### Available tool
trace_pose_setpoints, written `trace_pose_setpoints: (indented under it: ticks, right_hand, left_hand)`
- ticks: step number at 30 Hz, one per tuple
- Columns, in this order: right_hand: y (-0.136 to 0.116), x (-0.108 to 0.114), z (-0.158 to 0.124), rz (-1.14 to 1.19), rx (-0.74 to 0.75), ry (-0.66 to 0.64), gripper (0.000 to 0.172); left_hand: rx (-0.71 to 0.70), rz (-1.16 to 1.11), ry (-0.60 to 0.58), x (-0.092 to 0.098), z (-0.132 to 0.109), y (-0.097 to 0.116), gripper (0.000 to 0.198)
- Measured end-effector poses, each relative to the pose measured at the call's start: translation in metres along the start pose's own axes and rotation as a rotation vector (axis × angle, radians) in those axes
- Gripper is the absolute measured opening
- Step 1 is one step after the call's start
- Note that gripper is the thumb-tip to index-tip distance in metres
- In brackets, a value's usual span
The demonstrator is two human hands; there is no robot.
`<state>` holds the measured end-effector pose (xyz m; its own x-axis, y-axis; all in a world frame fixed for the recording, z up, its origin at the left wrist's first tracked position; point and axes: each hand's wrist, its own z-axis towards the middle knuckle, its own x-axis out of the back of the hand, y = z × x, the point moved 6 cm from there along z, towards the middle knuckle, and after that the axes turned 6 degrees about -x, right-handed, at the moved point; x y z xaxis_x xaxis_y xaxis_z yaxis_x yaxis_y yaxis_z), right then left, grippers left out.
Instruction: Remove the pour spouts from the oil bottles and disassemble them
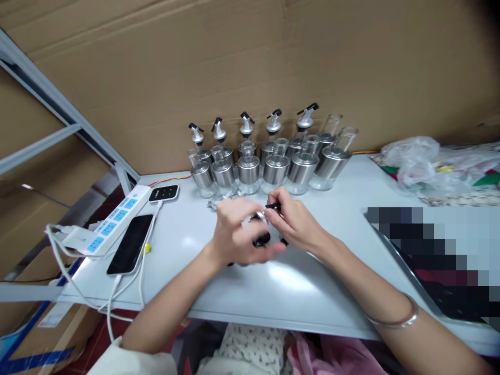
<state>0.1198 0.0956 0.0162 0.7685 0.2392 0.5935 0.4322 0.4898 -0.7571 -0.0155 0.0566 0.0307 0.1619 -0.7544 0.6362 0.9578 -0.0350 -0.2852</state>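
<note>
My right hand (292, 221) is closed, its thumb and fingers pinching a pour spout by its black lever (274, 207). Part of a silver body (258, 215) shows beside it, behind my left fingers. My left hand (238, 229) is close against that part, fingers curved and thumb lower down; motion blur hides whether it grips anything. Below the hands, a black rounded piece (262, 239) and a small black piece (285, 242) are partly covered. Behind stand glass bottles with steel sleeves (249, 169); the back row has several silver pour spouts with black levers (273, 122).
On the left lie a power strip (117, 216), a black phone (130, 245), white cables (142, 281) and a small device (164, 194). Clear plastic bags (417, 161) sit at the right rear, a pixelated dark panel (425, 260) nearer. Small clear-and-silver pieces (219, 202) lie before the bottles.
</note>
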Motion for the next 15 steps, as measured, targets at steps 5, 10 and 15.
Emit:
trace_pose_setpoints:
  ticks: [5, 10, 15]
  right_hand:
    - [-0.005, 0.003, -0.001, -0.132, 0.055, 0.07, 0.021]
    - [-0.012, 0.0, -0.002, -0.234, 0.135, 0.066, 0.021]
    - [-0.011, -0.01, -0.001, -0.388, 0.205, -0.004, 0.028]
  left_hand:
    - [-0.271, -0.7, 0.021, 0.0, 0.004, 0.013, 0.061]
    - [-0.363, -0.841, -0.001, 0.002, -0.002, 0.023, 0.045]
    - [-0.406, -0.816, 0.017, 0.0, -0.003, 0.027, 0.044]
